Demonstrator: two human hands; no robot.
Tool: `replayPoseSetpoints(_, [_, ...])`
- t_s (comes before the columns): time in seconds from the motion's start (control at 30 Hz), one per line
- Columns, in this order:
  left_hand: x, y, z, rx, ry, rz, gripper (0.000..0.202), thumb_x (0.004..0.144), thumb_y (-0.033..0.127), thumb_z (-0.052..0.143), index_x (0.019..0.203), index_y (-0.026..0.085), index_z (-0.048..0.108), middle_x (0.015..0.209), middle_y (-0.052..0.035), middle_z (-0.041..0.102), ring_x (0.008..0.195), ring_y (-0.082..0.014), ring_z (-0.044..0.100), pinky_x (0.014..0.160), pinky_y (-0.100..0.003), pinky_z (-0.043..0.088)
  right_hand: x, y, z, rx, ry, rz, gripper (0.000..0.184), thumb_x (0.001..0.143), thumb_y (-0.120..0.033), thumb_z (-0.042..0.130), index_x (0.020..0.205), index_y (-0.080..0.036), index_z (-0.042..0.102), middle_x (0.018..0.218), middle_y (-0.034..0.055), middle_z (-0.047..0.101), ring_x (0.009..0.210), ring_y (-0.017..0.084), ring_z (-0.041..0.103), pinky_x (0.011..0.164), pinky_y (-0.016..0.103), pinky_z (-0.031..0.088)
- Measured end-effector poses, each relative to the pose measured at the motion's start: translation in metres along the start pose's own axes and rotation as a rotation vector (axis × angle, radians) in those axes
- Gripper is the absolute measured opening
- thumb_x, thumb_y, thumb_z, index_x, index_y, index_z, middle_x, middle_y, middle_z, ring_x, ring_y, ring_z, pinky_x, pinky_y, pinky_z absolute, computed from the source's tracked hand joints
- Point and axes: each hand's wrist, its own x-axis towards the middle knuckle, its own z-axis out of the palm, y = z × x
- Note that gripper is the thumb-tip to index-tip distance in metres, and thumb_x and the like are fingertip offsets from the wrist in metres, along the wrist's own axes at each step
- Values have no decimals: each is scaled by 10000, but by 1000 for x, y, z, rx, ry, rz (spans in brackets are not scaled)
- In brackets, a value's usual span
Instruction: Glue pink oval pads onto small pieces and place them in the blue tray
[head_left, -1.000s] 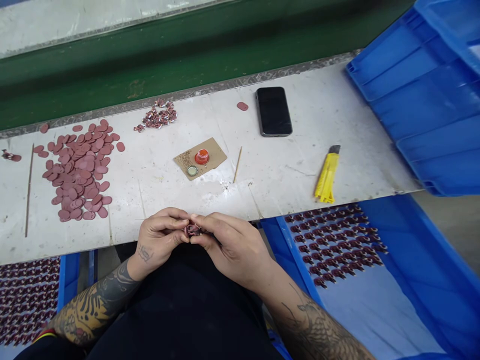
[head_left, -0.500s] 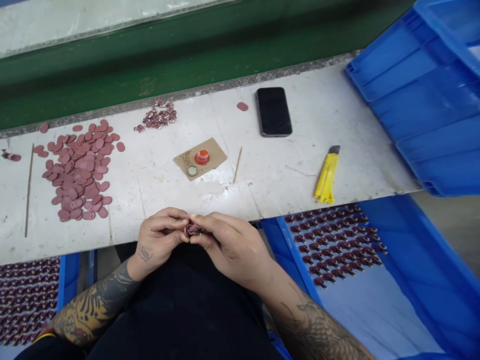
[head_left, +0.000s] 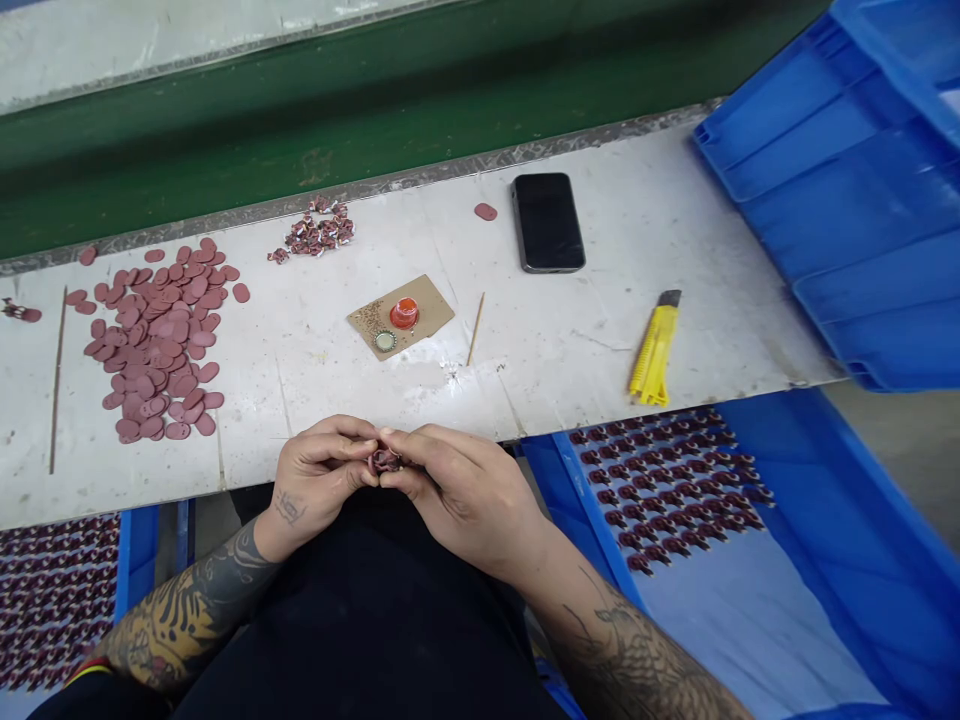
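Basically L hand & R hand close together, both pinching small curled maroon piece between fingertips, just off bench edge; any print on it too small to read. Forearms angled in, both tattooed. Further out on scuffed white bench: pile of maroon oval discs, cardboard scrap w/ orange cap & crown cap, black phone, yellow utility knife. Blue crate upper R; blue bin below w/ rows of maroon pieces.
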Motion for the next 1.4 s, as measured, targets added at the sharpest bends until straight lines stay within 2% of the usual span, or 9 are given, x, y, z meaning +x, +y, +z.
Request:
replayPoseSetpoints(0.2, [0,0,0,7,2,0,252,745,104,818,940,262,808,1000,-55,730,848,-165,736,739,-248,643,1,-1,0,-6,6,-12,261,959,-162,602,1218,-179,580,874,54,726,768,170,706,672,279,603])
replayPoseSetpoints(0.63, [-1,-1,-2,3,-18,26,282,745,84,814,960,266,801,1012,-47,727,848,-152,735,741,-232,633,3,-2,-3,2,-17,-20,248,972,-196,583,1215,-148,595,873,67,725,761,178,700,660,287,600])
replayPoseSetpoints(0.83, [0,4,-4,68,-8,-32,235,756,125,814,947,262,801,1039,-56,727,873,-158,727,764,-241,621,4,-3,-5,-3,-46,-11,229,977,-199,573,1205,-191,587,888,51,711,775,168,689,687,283,587])
replayPoseSetpoints(1.0, [1,8,-3,28,-31,-40,222,773,124,793,977,212,783,1046,-80,725,910,-175,718,800,-270,618,3,-3,-7,-10,-43,-22,305,977,-246,586,1275,-205,538,914,56,699,784,176,675,683,295,580])
replayPoseSetpoints(1.07, [1,8,-1,-27,-30,-79,225,796,156,784,1015,199,763,1076,-86,726,944,-187,714,842,-299,610,2,-3,-10,-21,-45,-23,411,973,-366,601,1334,-197,501,938,68,701,794,192,676,688,320,585])
replayPoseSetpoints(1.17, [0,9,1,-155,24,-222,211,850,248,752,1052,191,730,1036,-75,740,942,-176,714,884,-300,586,0,-1,-14,12,-13,5,569,974,-520,544,1431,-204,420,980,72,700,827,201,684,738,353,596])
replayPoseSetpoints(1.27, [0,12,3,-327,64,-391,193,894,315,703,1036,185,699,947,-49,739,868,-146,723,791,-227,584,-4,4,-16,68,45,63,534,1004,-490,496,1461,-234,393,968,48,684,815,179,681,751,344,598])
replayPoseSetpoints(1.4, [3,17,7,-536,110,-563,196,916,341,663,998,163,673,926,-54,740,783,-134,730,674,-181,580,-7,9,-15,96,70,121,438,1008,-409,510,1410,-242,460,972,40,682,818,172,682,753,334,600])
